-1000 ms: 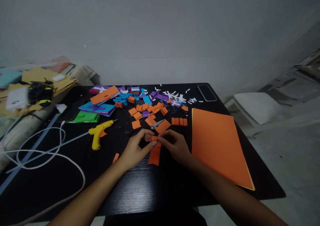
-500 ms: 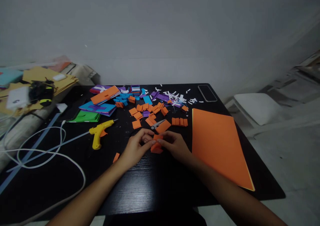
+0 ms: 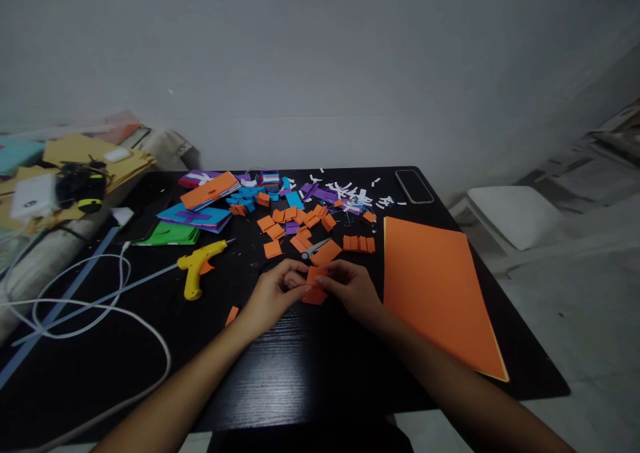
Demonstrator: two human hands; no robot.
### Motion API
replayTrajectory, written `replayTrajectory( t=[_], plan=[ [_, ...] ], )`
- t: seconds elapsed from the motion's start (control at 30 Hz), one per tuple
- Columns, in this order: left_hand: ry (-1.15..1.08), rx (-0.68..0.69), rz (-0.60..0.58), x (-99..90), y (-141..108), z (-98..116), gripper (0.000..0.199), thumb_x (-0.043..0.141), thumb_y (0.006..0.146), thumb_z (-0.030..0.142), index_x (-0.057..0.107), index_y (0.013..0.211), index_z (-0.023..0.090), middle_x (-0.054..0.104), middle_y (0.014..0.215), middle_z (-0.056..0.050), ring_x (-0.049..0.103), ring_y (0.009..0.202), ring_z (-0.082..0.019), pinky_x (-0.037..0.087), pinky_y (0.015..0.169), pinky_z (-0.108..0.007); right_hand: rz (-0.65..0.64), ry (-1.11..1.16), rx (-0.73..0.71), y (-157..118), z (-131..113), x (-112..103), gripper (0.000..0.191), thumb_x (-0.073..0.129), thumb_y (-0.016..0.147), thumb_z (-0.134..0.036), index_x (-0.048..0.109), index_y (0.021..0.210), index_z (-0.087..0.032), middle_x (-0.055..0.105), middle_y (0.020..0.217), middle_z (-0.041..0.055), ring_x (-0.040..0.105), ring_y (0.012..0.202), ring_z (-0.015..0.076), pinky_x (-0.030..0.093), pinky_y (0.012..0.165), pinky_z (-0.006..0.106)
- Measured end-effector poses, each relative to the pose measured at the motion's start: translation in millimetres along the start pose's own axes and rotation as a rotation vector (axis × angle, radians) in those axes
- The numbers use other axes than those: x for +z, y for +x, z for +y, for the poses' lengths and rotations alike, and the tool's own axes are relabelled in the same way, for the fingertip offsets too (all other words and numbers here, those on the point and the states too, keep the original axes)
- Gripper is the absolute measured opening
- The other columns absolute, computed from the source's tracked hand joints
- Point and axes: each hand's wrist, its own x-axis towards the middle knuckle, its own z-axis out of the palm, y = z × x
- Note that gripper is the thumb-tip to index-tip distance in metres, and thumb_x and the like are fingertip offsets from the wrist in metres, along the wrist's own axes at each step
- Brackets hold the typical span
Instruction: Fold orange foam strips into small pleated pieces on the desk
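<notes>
A small folded orange paper piece [image 3: 315, 297] is held between both hands near the middle of the black table [image 3: 280, 379]. My left hand [image 3: 277, 290] pinches its left side, and my right hand [image 3: 351, 287] grips its right side with thumb and fingers. Just beyond the hands lie scissors [image 3: 313, 248], partly beside an orange paper piece [image 3: 326, 253]. Several small folded orange pieces [image 3: 273, 249] spread out behind them. A row of folded orange pieces [image 3: 359, 243] lies to the right of the scissors.
A yellow glue gun [image 3: 195, 270] and a looping white cable [image 3: 167, 359] lie left. Large orange sheets [image 3: 435, 286] and a phone [image 3: 415, 187] are right. White paper scraps [image 3: 350, 193] and stacked coloured papers [image 3: 195, 218] lie at the back.
The orange piece between my hands has turned and looks flatter, showing more of its upper face. Both hands have barely moved.
</notes>
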Motion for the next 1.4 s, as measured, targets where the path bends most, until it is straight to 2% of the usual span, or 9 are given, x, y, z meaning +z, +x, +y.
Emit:
replayTrajectory(
  t=[0.23, 0.53, 0.87, 1.2, 1.4],
  plan=[
    [0.003, -0.007, -0.011, -0.3, -0.4, -2.6, 0.030, 0.078, 0.081, 0.035, 0.069, 0.103, 0.017, 0.069, 0.070, 0.002, 0.062, 0.064, -0.014, 0.045, 0.062, -0.024, 0.001, -0.083, -0.062, -0.7, -2.8, -0.6, 0.023, 0.075, 0.083, -0.042, 0.076, 0.085, -0.019, 0.078, 0.084, 0.0042, 0.072, 0.079, 0.0212, 0.056, 0.076, 0.033],
    [0.056, -0.011, -0.044, -2.1, 0.1, 3.6, 0.019, 0.073, 0.081, 0.029, 0.075, 0.094, 0.015, 0.072, 0.075, -0.002, 0.064, 0.068, -0.015, 0.047, 0.065, -0.025, 0.000, -0.107, -0.075, -1.1, -3.9, -1.8, 0.024, 0.075, 0.084, -0.043, 0.076, 0.081, -0.019, 0.078, 0.081, 0.0042, 0.072, 0.077, 0.0209, 0.056, 0.075, 0.032],
    [0.157, 0.011, -0.008, -1.7, -0.2, 4.2, 0.025, 0.069, 0.086, 0.040, 0.073, 0.086, 0.015, 0.063, 0.067, 0.000, 0.055, 0.064, -0.014, 0.041, 0.061, -0.025, 0.004, -0.089, -0.063, -0.6, -4.6, -1.5, 0.028, 0.077, 0.082, -0.047, 0.075, 0.077, -0.020, 0.077, 0.077, 0.0032, 0.070, 0.074, 0.0207, 0.055, 0.073, 0.033],
    [0.153, 0.027, -0.020, -2.2, -0.4, 5.8, 0.020, 0.068, 0.087, 0.036, 0.070, 0.085, 0.016, 0.060, 0.070, 0.001, 0.052, 0.066, -0.014, 0.040, 0.062, -0.024, 0.004, -0.036, -0.031, 1.5, -6.2, -3.5, 0.025, 0.079, 0.078, -0.044, 0.074, 0.078, -0.020, 0.073, 0.076, 0.0016, 0.067, 0.072, 0.0187, 0.054, 0.070, 0.031],
    [0.185, 0.063, -0.027, -0.5, -2.4, 3.2, 0.027, 0.065, 0.092, 0.041, 0.063, 0.081, 0.016, 0.051, 0.068, 0.004, 0.045, 0.064, -0.012, 0.035, 0.061, -0.023, -0.081, -0.003, -0.019, -0.2, -6.3, -1.7, 0.024, 0.080, 0.078, -0.042, 0.073, 0.079, -0.019, 0.072, 0.075, 0.0005, 0.066, 0.068, 0.0163, 0.053, 0.068, 0.029]
  ],
)
